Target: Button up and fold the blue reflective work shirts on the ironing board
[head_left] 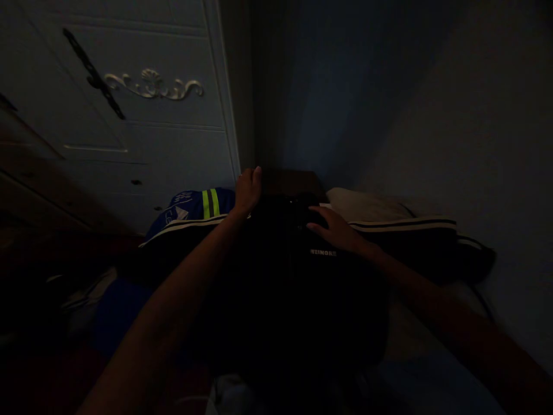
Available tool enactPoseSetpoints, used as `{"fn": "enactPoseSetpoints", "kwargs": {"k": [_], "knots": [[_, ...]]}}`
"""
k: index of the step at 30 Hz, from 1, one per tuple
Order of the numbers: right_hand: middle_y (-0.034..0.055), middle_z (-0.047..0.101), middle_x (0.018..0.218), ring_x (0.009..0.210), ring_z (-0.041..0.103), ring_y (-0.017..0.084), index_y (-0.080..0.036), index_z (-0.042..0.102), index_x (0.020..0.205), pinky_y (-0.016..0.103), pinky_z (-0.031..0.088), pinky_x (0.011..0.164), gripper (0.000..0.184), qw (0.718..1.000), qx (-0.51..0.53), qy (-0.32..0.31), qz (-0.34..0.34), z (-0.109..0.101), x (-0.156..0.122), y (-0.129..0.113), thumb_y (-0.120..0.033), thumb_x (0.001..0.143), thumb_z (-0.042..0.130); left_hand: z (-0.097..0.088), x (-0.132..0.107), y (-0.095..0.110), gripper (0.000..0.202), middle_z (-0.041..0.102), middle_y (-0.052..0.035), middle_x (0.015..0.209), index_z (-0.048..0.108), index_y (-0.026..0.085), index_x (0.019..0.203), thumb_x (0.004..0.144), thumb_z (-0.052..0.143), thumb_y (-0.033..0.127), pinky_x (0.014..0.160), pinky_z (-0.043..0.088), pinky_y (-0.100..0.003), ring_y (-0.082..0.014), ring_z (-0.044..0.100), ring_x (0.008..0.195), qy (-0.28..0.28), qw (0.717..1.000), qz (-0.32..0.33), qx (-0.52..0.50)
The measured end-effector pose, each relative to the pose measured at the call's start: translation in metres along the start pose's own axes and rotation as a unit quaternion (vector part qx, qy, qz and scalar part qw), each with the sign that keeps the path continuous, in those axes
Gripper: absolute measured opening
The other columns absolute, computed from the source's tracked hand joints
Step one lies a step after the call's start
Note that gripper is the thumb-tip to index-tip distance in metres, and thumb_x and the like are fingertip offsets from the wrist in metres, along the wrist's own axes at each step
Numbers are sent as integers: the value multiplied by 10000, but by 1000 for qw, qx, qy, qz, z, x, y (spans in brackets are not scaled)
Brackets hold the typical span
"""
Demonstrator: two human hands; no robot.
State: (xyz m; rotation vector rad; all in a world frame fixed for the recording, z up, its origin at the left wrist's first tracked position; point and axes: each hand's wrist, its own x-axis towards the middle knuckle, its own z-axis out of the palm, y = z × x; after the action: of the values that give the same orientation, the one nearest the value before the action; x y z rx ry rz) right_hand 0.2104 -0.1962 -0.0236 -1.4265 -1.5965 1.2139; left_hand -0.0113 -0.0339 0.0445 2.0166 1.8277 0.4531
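In dim light a black jacket (276,300) lies spread out in front of me, its sleeves stretched to both sides with pale stripes along them. White lettering shows on its chest. My left hand (247,191) is at the upper left edge of the jacket, near the collar, with its fingers curled closed. Whatever it grips is too dark to make out. On the other side, my right hand (332,228) rests on the jacket just above the lettering. Its thumb and fingers are apart and point toward the dark collar area.
A blue garment (173,210) with a bright yellow-green band lies beyond the left sleeve. Behind the right sleeve is a pale cushion-like thing (367,202). A white cabinet door (173,150) with a dark handle (95,78) stands at the back left, and a wall (432,115) rises on the right.
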Motion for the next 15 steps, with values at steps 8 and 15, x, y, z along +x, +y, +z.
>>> {"fn": "enactPoseSetpoints", "kwargs": {"k": [8,15], "knots": [[62,624,1286,1189,578,230,-248,617,1209,428,444,1029,387,978,194,-55,51,20,-123,-82,-414,860,637,-45,-187,56,158,684,-47,975,651,178,971,890,552,270,842,470,-300,-176,628,929,2,992,14,-129],[57,692,1008,903,660,182,-207,629,1094,331,523,822,363,948,255,39,188,53,-204,-87,-453,827,630,-86,-346,32,213,697,-38,920,679,190,959,882,542,334,780,479,-287,-178,642,865,4,986,-143,-89]]}}
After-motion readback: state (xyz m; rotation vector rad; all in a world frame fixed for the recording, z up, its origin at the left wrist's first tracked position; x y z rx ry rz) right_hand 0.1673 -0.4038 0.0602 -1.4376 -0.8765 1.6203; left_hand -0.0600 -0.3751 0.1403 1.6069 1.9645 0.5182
